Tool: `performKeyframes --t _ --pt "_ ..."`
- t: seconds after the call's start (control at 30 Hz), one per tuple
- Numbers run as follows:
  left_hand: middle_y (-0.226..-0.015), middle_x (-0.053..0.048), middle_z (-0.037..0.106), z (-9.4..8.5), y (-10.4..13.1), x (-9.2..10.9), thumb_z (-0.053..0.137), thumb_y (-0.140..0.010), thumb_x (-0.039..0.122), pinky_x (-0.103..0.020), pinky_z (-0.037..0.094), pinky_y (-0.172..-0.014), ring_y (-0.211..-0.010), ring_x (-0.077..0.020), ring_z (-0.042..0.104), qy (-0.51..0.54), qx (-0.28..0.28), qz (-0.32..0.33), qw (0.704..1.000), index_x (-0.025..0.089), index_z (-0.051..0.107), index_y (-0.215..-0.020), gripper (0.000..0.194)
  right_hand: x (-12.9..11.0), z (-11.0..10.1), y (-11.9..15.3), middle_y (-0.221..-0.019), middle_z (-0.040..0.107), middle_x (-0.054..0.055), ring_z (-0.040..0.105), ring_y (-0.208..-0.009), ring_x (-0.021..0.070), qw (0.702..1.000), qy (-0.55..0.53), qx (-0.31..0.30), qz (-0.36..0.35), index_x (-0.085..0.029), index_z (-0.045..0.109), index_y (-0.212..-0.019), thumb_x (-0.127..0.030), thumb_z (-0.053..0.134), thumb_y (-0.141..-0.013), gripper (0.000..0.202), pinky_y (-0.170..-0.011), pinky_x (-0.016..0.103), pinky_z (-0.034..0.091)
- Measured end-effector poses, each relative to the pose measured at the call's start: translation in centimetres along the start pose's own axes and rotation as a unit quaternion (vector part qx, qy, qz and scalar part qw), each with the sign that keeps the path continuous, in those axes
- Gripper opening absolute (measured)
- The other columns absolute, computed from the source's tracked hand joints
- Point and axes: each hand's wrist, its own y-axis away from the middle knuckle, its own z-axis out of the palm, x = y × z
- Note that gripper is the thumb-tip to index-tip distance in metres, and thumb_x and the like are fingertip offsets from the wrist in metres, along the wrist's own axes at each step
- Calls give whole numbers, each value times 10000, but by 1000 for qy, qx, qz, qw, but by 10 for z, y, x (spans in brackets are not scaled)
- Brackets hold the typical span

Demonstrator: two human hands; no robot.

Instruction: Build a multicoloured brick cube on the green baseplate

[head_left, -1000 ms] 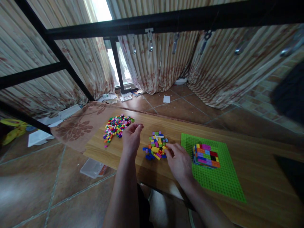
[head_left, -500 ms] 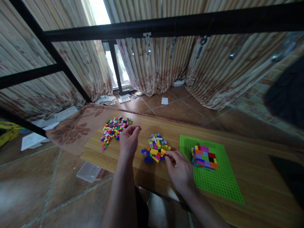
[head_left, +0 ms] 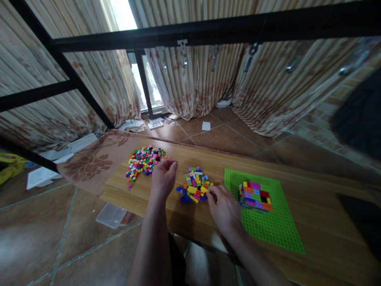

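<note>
My left hand (head_left: pixel 163 174) is closed in a pinch just right of a large pile of small coloured bricks (head_left: pixel 143 159); whatever its fingertips hold is too small to make out. At the right edge of a second pile of larger bricks (head_left: pixel 195 180), my right hand (head_left: pixel 224 204) has its thumb and forefinger together on a yellow brick (head_left: pixel 205 190). Right of that hand, a green baseplate (head_left: pixel 285 216) carries a multicoloured block of stacked bricks (head_left: pixel 255 196).
The bricks and baseplate are on a wooden table (head_left: pixel 181 216). A dark flat object (head_left: pixel 357 218) lies at its right end. A clear plastic box (head_left: pixel 110 215) is on the floor at left. A black metal frame (head_left: pixel 190 35) crosses above, before curtains.
My left hand has turned slightly, and its fingertips are more tucked in. My right hand stays at the edge of the brick pile, with its fingers slightly shifted.
</note>
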Motion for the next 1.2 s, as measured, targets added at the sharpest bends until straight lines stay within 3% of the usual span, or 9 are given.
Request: performKeyframes --t 0.13,0.27,0.43,0.6,0.8,1.2 --pt "-629 -2 638 -1 -1 -2 605 -746 287 -230 357 -572 -578 -121 526 -63 -15 12 998 137 688 -709 175 -1 -3 0 -865 649 42 612 -823 203 999 -30 17 17 -197 642 -935 -151 495 -882 163 -754 314 453" --pt "-706 -31 677 -1 0 -4 557 -796 295 -232 386 -591 -631 -138 570 -155 -46 3 987 122 703 -818 227 -6 0 2 -925 641 51 601 -866 201 998 -65 2 -24 -201 648 -1040 -165 491 -901 213 -797 322 469" --pt "-830 -73 726 0 4 -7 518 -837 295 -237 409 -627 -724 -162 618 -275 -112 -20 955 140 711 -868 249 -18 8 0 -1100 589 106 544 -999 261 996 -24 -23 -81 -212 647 -1143 -251 551 -897 267 -856 388 475" --pt "-855 -83 733 -2 6 -7 501 -853 301 -237 392 -620 -719 -160 616 -352 -152 -55 922 152 713 -922 268 -27 13 -6 -1174 548 140 497 -1049 305 995 18 -27 -90 -185 659 -1094 -279 570 -881 249 -892 449 458" --pt "-728 -64 696 -4 9 -5 484 -849 240 -230 350 -576 -621 -135 565 -364 -208 -52 906 133 711 -870 252 -26 13 -8 -1136 556 126 504 -1031 292 998 4 -30 -57 -183 659 -999 -256 562 -873 175 -905 444 449" --pt "-547 -5 595 1 15 -4 542 -823 226 -206 369 -579 -584 -120 523 -279 -214 -26 936 133 711 -809 193 -26 11 -8 -1150 561 131 499 -1065 307 998 -12 -37 -43 -191 674 -988 -224 599 -840 169 -911 458 444"
